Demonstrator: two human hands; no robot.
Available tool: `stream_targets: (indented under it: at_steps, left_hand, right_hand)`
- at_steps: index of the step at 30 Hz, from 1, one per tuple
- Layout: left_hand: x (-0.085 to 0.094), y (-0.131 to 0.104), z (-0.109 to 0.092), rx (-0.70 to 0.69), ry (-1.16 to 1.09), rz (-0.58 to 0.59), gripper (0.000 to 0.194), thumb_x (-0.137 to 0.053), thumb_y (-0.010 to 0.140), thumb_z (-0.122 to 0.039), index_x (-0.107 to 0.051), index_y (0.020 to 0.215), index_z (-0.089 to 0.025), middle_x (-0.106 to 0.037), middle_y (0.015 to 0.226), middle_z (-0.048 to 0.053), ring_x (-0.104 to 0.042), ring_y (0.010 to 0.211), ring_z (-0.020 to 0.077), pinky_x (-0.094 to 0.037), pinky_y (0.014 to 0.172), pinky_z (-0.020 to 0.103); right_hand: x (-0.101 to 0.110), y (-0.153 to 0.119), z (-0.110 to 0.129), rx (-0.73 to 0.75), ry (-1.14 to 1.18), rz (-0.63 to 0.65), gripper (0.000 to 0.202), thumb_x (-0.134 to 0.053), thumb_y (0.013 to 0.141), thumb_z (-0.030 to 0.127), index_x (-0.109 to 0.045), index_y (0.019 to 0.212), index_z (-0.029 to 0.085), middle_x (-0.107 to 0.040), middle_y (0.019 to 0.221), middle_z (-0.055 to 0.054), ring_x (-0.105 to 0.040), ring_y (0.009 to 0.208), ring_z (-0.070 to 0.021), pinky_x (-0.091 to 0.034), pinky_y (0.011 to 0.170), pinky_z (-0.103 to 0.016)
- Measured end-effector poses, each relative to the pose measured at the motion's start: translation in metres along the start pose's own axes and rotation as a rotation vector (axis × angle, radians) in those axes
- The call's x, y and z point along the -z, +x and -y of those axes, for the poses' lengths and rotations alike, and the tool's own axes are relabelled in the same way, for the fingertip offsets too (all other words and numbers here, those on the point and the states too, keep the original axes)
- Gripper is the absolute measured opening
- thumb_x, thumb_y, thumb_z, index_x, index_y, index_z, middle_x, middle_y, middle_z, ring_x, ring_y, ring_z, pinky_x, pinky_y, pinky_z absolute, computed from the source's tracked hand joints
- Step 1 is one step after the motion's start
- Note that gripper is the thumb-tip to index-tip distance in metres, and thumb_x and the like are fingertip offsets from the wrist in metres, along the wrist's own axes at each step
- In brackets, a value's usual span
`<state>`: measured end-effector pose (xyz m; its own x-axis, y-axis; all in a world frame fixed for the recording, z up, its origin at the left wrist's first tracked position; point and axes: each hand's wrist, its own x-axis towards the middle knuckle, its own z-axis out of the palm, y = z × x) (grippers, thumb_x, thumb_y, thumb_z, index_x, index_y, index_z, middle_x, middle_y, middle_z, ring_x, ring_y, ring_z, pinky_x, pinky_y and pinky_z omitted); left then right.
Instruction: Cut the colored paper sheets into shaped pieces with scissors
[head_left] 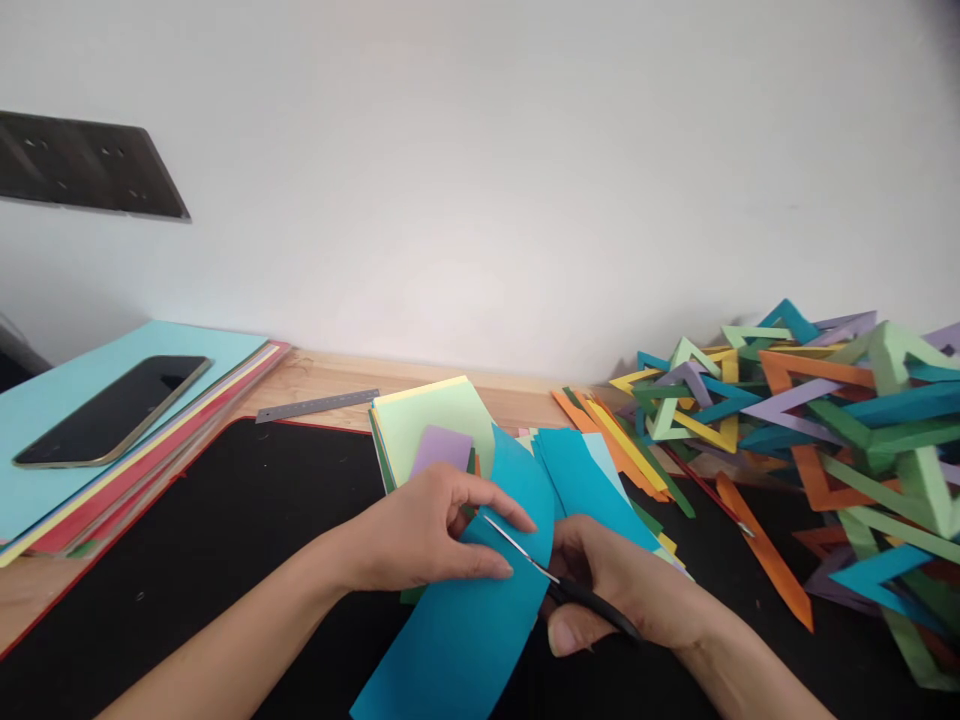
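My left hand (442,530) pinches a long strip of blue paper (457,640) between thumb and fingers, near the middle of its length. In my right hand (607,580) is a pair of scissors (592,605) with black handles, its fingers closed round them. One silver blade lies across the face of the blue paper, pointing up and left between my left thumb and fingers. The other blade is hidden behind the paper. The strip curves, its upper part leaning back and its lower end hanging toward me.
Behind my hands lie stacked green and yellow sheets (442,410), a purple piece (442,447) and more blue strips (581,470). Folded paper shapes (847,420) are heaped at right, near an orange strip (772,560). A phone (112,410) rests on coloured paper (225,345) beside a metal ruler (319,405).
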<state>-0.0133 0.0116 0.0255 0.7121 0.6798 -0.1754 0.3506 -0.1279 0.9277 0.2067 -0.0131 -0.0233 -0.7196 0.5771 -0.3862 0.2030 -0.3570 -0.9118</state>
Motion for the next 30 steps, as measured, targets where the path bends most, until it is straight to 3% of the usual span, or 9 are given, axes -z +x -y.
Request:
stream_targets:
  at_steps: [15, 25, 30]
  left_hand:
    - [0.0002, -0.0011, -0.0012, 0.004, 0.009, 0.006, 0.034, -0.072, 0.072, -0.028, -0.07, 0.104, -0.016, -0.023, 0.047, -0.011, -0.022, 0.044, 0.0049, -0.015, 0.04, 0.02]
    - [-0.0006, -0.0006, -0.003, -0.005, 0.031, 0.02, 0.035, -0.072, 0.072, -0.028, -0.07, 0.104, -0.015, -0.024, 0.048, -0.01, -0.024, 0.046, 0.0057, -0.017, 0.041, 0.02]
    - [-0.0008, -0.0007, -0.0023, -0.014, 0.028, 0.025, 0.035, -0.072, 0.073, -0.029, -0.07, 0.105, -0.015, -0.023, 0.046, -0.011, -0.023, 0.044, 0.0055, -0.016, 0.041, 0.021]
  right_hand:
    - [0.0039, -0.0004, -0.0041, -0.029, -0.006, -0.039, 0.042, -0.083, 0.056, 0.045, -0.061, 0.066, 0.01, -0.048, 0.049, 0.005, -0.033, 0.04, -0.0028, -0.017, 0.037, -0.017]
    - [0.0004, -0.0011, -0.0026, -0.078, 0.003, -0.113, 0.05, -0.089, 0.042, 0.045, -0.057, 0.063, 0.012, -0.053, 0.055, 0.005, -0.041, 0.047, -0.0045, -0.022, 0.04, -0.015]
    - [0.0007, -0.0015, -0.0029, -0.061, -0.02, -0.088, 0.048, -0.086, 0.048, 0.047, -0.057, 0.061, 0.011, -0.053, 0.051, 0.004, -0.041, 0.043, -0.0048, -0.022, 0.038, -0.016]
